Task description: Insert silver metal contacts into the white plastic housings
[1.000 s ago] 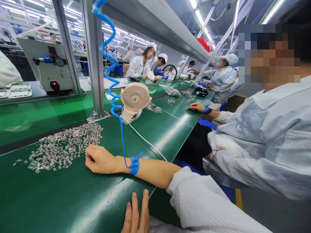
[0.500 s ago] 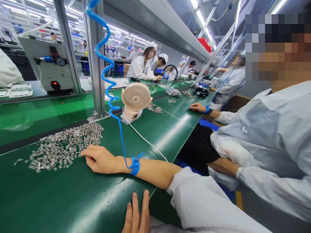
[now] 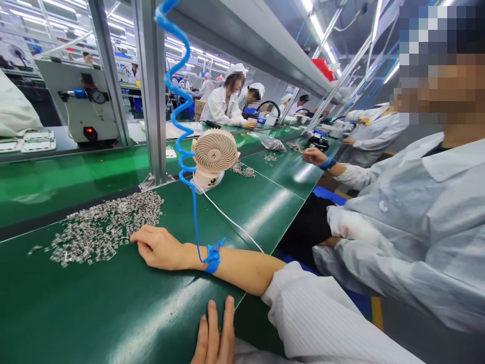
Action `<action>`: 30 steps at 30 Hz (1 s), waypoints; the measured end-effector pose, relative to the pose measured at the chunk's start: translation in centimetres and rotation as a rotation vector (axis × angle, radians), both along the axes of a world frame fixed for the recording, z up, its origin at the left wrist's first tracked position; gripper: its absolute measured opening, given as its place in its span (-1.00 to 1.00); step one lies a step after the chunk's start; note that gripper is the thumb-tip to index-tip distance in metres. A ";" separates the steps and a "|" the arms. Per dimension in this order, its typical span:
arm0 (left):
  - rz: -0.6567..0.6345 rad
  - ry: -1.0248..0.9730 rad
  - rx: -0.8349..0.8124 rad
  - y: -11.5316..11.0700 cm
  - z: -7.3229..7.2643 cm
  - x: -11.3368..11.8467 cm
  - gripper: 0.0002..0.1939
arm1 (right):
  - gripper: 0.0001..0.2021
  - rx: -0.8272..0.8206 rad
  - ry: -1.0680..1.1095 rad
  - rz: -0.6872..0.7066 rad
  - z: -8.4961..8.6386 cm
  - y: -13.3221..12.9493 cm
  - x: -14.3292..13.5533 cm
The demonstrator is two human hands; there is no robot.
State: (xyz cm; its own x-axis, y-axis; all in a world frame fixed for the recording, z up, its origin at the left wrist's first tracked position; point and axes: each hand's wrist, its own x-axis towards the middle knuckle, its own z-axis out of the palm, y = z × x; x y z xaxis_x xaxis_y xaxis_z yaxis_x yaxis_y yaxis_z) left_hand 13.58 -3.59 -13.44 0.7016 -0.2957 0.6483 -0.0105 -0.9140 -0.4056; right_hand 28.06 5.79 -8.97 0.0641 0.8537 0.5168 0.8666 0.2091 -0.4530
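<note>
My right hand point(image 3: 161, 247), with a blue wrist strap point(image 3: 213, 258) on a coiled cord, rests on the green worktop point(image 3: 76, 308). Its fingers are curled closed beside the right edge of a loose pile of small shiny metal pieces point(image 3: 102, 227). Whether a piece sits between the fingertips is too small to tell. At the bottom of the view, my left hand point(image 3: 215, 333) lies near the table's edge, fingers stretched out and slightly apart. It holds nothing that shows; its palm and thumb are hidden.
A beige desk fan point(image 3: 215, 154) with a white cable point(image 3: 231, 222) stands beyond my right arm. The blue coiled cord point(image 3: 182, 108) hangs before a metal post point(image 3: 149, 91). Smaller piles point(image 3: 244, 170) lie farther along. A co-worker point(image 3: 417, 202) sits at the right.
The view has shifted slightly, while my hands stay nearly where they were. The co-worker's hand has lifted off the worktop, and their other forearm has drawn back.
</note>
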 end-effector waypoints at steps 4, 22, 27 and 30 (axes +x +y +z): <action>0.010 -0.014 0.011 0.0 -0.2 0.1 -0.69 | -0.82 0.009 0.015 -0.002 -0.1 0.0 0.0; -0.003 -0.028 0.020 0.0 -0.1 0.3 -0.76 | -0.76 -0.016 -0.122 -0.018 -0.1 -0.1 0.1; -0.010 -0.010 0.007 -0.1 0.2 0.1 -0.76 | -0.77 -0.018 -0.054 -0.036 -0.1 -0.1 0.0; -0.013 0.008 0.006 0.0 0.3 -0.1 -0.74 | -0.81 -0.025 -0.019 -0.022 0.0 -0.1 -0.1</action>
State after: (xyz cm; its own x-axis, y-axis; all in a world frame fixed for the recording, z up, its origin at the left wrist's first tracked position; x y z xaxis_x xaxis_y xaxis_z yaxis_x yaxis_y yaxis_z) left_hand 13.48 -3.59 -13.18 0.7031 -0.3088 0.6405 -0.0258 -0.9113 -0.4110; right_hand 27.95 5.72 -8.96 0.0739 0.8647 0.4968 0.8793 0.1785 -0.4415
